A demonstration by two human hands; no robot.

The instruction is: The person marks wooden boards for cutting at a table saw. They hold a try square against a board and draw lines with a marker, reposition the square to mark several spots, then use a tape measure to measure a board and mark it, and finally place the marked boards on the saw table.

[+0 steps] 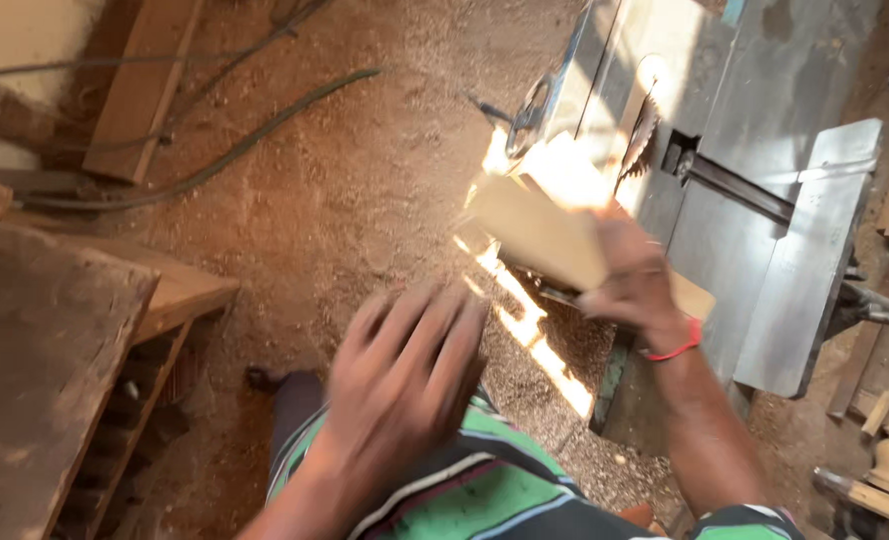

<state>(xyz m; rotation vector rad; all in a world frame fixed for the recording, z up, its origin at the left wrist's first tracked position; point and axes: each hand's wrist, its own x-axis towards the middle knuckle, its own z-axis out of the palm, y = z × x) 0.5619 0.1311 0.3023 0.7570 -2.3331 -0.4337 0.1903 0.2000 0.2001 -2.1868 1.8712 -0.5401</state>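
left hand [405, 375]: we hold it open, fingers spread (blurred), empty, over our lap | right hand [637, 285]: we grip a pale wood block [540, 232] | beyond: saw desk [755, 110], toothed blade [642, 135] just beside the block

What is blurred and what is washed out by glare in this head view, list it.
Head view: the left hand is smeared by motion blur, fingers indistinct; the right hand is softer but readable, gripping a wooden block. Hard sunlight burns out the block's far end and the table saw top near the saw blade; the sawdust floor is evenly lit.
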